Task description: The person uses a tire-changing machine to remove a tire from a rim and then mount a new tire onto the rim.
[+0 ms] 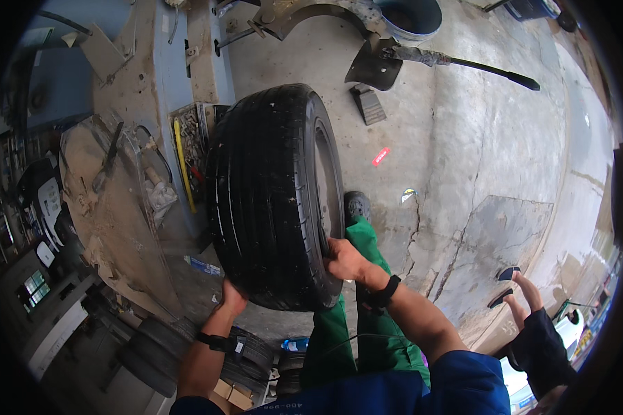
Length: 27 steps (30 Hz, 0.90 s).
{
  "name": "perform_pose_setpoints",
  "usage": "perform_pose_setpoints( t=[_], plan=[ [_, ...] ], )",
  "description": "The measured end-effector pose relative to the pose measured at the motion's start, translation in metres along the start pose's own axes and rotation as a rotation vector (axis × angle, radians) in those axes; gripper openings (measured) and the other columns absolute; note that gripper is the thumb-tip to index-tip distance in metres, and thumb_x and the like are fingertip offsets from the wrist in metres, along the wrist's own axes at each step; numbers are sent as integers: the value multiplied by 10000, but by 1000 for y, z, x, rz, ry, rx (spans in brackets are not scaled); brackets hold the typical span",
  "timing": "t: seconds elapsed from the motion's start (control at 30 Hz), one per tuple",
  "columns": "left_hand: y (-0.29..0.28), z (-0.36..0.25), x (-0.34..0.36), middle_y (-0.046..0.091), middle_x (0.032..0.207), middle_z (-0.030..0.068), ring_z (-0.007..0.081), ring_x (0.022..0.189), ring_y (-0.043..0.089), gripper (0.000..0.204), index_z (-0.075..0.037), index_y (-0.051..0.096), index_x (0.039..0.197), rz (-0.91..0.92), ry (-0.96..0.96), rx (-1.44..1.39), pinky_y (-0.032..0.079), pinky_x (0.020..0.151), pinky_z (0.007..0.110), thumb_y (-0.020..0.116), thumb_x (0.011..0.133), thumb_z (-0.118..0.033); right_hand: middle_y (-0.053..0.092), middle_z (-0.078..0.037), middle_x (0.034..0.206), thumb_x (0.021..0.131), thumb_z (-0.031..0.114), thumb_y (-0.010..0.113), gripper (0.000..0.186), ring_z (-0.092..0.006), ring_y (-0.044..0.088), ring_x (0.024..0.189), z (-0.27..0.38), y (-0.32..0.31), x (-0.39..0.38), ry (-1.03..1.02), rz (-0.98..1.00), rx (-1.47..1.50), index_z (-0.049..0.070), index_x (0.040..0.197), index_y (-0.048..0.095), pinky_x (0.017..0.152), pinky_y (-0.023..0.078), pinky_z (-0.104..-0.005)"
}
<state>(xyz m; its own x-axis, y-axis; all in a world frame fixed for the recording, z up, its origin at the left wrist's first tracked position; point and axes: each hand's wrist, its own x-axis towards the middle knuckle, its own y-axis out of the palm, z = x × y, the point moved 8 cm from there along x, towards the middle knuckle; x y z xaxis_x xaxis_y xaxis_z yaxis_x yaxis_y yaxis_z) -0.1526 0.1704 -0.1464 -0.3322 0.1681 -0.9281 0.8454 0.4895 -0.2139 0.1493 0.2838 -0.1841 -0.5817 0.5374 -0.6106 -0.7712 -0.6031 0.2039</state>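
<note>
A large black tyre (256, 197) on a wheel with a dull rim (329, 176) stands in front of me, over my green-trousered legs. My left hand (232, 296) is under the tyre's near left edge, gripping it with fingers mostly hidden. My right hand (347, 259) holds the tyre on its right side, fingers curled into the inner edge at the rim. Both wrists wear black straps.
A blue-grey machine (197, 55) with a tool tray (185, 155) stands ahead-left, a black pedal (372, 69) and bucket (408, 24) beyond. A dark wedge (367, 104) lies on cracked concrete (477, 138). Other tyres (152, 353) lie behind-left. Another person's legs (526, 290) are at right.
</note>
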Motion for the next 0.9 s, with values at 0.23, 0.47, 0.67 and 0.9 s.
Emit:
perform_pose_setpoints(
  t=[0.23, 0.47, 0.67, 0.9],
  plan=[
    [198, -185, -147, 368, 1581, 275, 445, 1481, 332, 717, 69, 304, 1547, 113, 1386, 1179, 223, 1232, 534, 513, 1002, -346, 689, -310, 1078, 782, 111, 625, 438, -461, 642, 1097, 19, -18, -6, -40, -120, -172, -34, 1195, 642, 939, 517, -461],
    [229, -181, -143, 395, 1593, 194, 412, 1493, 329, 708, 1, 341, 1559, -271, 1446, 1391, 192, 1227, 552, 494, 984, -384, 561, -212, 1435, 878, 137, 780, 702, -296, 611, 1258, 18, -215, -69, -92, -767, 116, -17, 1469, 434, 1040, 511, -386],
    [243, -179, -140, 423, 1580, 194, 407, 1488, 354, 723, 2, 373, 1540, -250, 1453, 1368, 204, 1216, 570, 462, 992, -461, 584, -159, 1333, 962, 325, 689, 539, -279, 563, 1260, 115, -545, -139, -536, -1157, 272, 8, 1371, 536, 1117, 443, -427],
    [232, -183, -138, 426, 1581, 200, 421, 1489, 347, 682, 14, 389, 1539, -239, 1463, 1341, 197, 1218, 566, 472, 957, -331, 687, -158, 810, 1018, 365, 562, 391, -325, 696, 880, 198, -489, -87, -831, -921, 747, 35, 825, 645, 966, 548, -524]
  ],
)
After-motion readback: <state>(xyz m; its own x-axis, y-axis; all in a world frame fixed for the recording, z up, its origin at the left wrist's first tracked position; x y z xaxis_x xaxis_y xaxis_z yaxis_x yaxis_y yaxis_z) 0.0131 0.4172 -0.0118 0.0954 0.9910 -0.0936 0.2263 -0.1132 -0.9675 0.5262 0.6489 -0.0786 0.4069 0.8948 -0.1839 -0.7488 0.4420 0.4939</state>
